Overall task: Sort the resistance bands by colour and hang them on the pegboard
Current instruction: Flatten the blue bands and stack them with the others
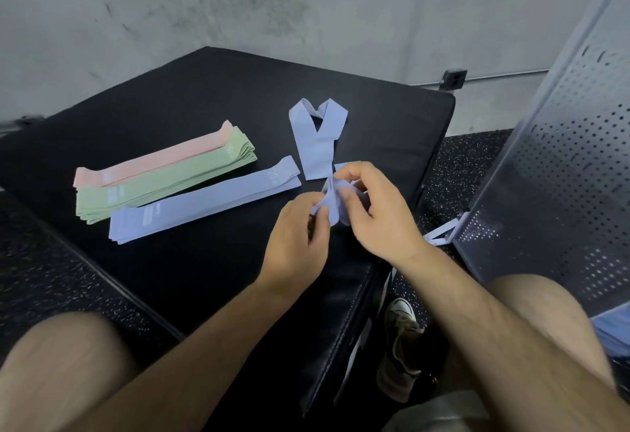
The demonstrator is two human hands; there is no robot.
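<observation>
On the black padded bench (191,97) lie three flat stacks of resistance bands side by side: pink bands (153,160) farthest, green bands (163,181) in the middle, blue bands (204,198) nearest. A loose blue band (315,138) lies folded in a V right of the stacks. My left hand (295,244) and my right hand (373,208) both pinch a crumpled blue band (332,205) between them, just above the bench's right part. The grey perforated pegboard (559,172) stands at the right, with a blue band (439,232) hanging on a white peg near its lower left edge.
A grey concrete wall is behind the bench, with a black socket box (453,79) on a conduit. Speckled black rubber floor surrounds the bench. My knees fill the bottom corners and a shoe (400,339) rests on the floor beside the bench.
</observation>
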